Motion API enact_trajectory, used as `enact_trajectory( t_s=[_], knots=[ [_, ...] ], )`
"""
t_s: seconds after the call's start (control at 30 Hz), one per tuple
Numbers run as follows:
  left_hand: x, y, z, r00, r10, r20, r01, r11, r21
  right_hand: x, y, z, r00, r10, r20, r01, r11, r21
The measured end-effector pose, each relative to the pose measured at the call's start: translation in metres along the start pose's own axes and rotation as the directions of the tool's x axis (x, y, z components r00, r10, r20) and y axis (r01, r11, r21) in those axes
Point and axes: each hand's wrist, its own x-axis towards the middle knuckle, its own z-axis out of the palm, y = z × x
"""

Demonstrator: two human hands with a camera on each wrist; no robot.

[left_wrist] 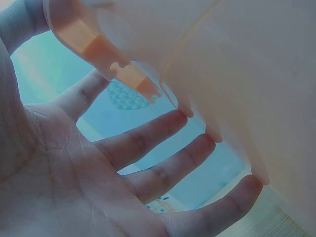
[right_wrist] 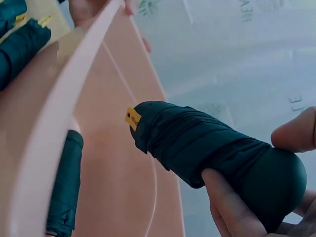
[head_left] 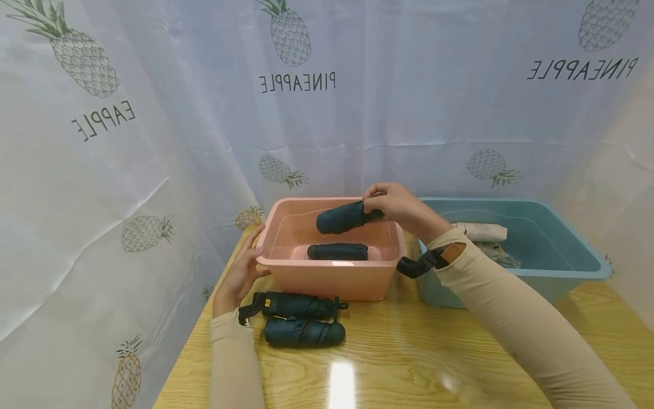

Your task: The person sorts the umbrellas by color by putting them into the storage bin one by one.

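My right hand (head_left: pixel 395 204) grips a dark folded umbrella (head_left: pixel 339 218) by its rounded handle end and holds it tilted above the inside of the pink bin (head_left: pixel 327 284). In the right wrist view a yellow tag (right_wrist: pixel 132 117) shows at the umbrella's far end. Another folded umbrella (head_left: pixel 337 251) lies on the bin's floor. At the bin's left end my left hand (head_left: pixel 242 275) holds the rim, its fingers (left_wrist: pixel 163 177) spread against the outer wall and its thumb at the edge.
Two more folded umbrellas, the rear one (head_left: pixel 298 305) and the front one (head_left: pixel 304 333), lie on the wooden table (head_left: pixel 398 363) before the bin. A blue-grey bin (head_left: pixel 557 275) stands at right with light-coloured bundles (head_left: pixel 482 232) inside. A pineapple-print curtain (head_left: pixel 409 102) hangs behind.
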Motion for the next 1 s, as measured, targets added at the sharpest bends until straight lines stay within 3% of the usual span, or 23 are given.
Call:
enact_trajectory(
  t_s=[0.27, 0.6, 0.77, 1.0],
  knots=[
    [0.002, -0.002, -0.003, 1.000, 0.003, -0.004, -0.003, 1.000, -0.010, 0.044, 0.001, 0.015, 0.999, 0.003, 0.044, 0.000, 0.997, -0.077],
    [0.003, -0.003, -0.002, 1.000, 0.018, 0.010, -0.018, 0.999, -0.027, 0.080, 0.009, 0.028, 0.993, 0.113, 0.042, -0.101, 0.971, -0.215],
    [0.004, -0.004, -0.002, 1.000, 0.009, 0.007, -0.009, 0.999, -0.035, 0.088, 0.018, 0.031, 0.990, 0.131, 0.058, -0.115, 0.968, -0.222],
    [0.004, -0.005, -0.005, 1.000, 0.012, 0.014, -0.012, 0.999, -0.029, 0.096, 0.029, 0.031, 0.978, 0.173, 0.118, -0.156, 0.978, -0.138]
  ],
)
